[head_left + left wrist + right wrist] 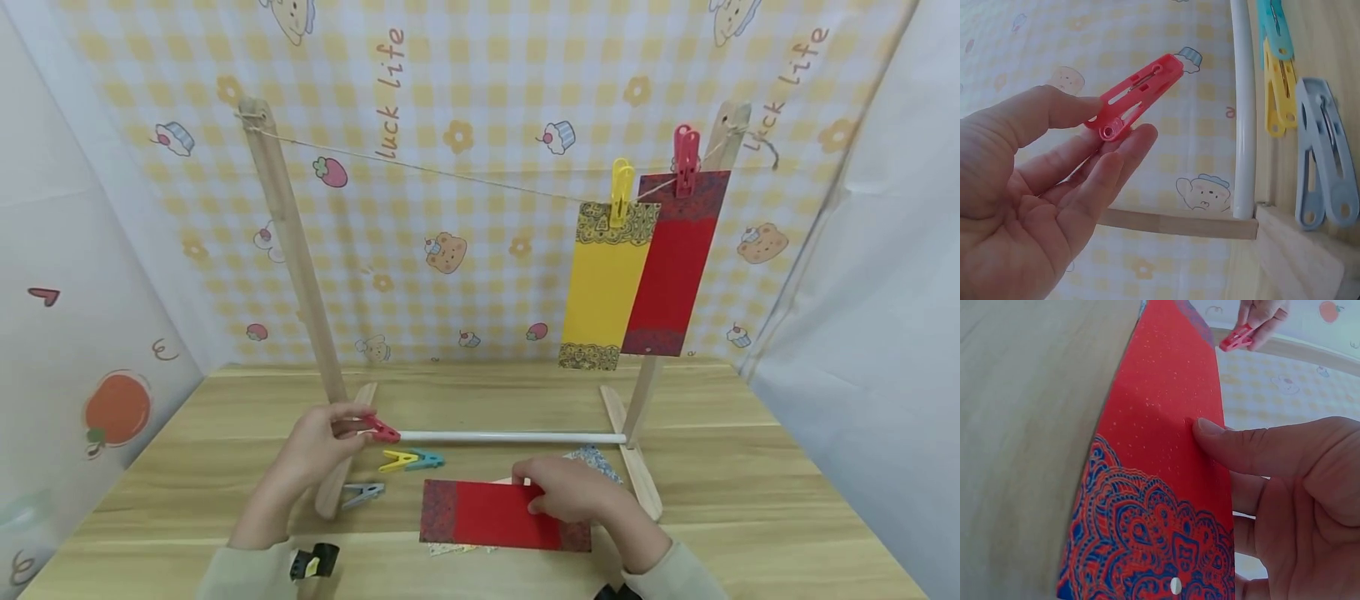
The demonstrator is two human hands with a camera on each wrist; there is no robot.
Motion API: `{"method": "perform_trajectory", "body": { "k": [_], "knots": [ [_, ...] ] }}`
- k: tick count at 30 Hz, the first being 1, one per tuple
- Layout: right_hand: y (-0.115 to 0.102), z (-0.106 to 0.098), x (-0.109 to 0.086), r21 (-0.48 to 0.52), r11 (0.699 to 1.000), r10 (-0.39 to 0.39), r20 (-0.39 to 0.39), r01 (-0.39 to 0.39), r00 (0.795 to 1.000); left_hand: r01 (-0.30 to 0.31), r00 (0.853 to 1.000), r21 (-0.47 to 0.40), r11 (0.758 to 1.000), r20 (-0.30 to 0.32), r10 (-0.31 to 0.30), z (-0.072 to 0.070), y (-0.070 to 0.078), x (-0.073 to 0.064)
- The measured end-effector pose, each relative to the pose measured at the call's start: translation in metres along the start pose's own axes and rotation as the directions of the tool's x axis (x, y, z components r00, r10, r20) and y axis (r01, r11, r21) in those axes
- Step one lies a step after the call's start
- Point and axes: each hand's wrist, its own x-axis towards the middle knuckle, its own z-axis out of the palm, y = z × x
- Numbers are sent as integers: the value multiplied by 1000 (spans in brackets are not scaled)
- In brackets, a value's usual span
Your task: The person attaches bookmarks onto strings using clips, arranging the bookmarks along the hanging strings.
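Note:
My left hand (pixel 318 450) pinches a red clothespin (pixel 1138 94) by its handle ends, between thumb and fingers, near the foot of the left post. In my right hand (pixel 570 487) is a red card (pixel 502 512) with blue-patterned ends, gripped at its far edge with the thumb on its face. A small hole shows in the card's patterned end in the right wrist view. Other patterned cards (pixel 596 462) lie partly hidden beneath it. Near the left hand lie a yellow clothespin (pixel 1280 94), a teal clothespin (pixel 427 459) and a grey clothespin (pixel 1325 156).
A string (pixel 435 172) runs between two wooden posts (pixel 296 250), joined below by a white rod (pixel 510 437). On its right part hang a yellow card (pixel 603 292) under a yellow clothespin (pixel 620 192) and a red card (pixel 671 275) under a red clothespin (pixel 686 160).

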Motion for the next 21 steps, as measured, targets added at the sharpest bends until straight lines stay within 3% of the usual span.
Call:
{"method": "perform_trajectory", "body": {
  "k": [9,14,21],
  "knots": [
    [2,-7,-5,25,999,-27,-17,27,999,-49,998,-58,997,-29,48,1,4,1],
    [3,-12,-5,20,997,-68,-24,68,997,-110,990,-58,992,-92,104,-2,14,0],
    [1,-14,-7,23,996,-87,-19,87,996,-130,986,-29,991,-110,126,-2,30,-10]
  ]
}}
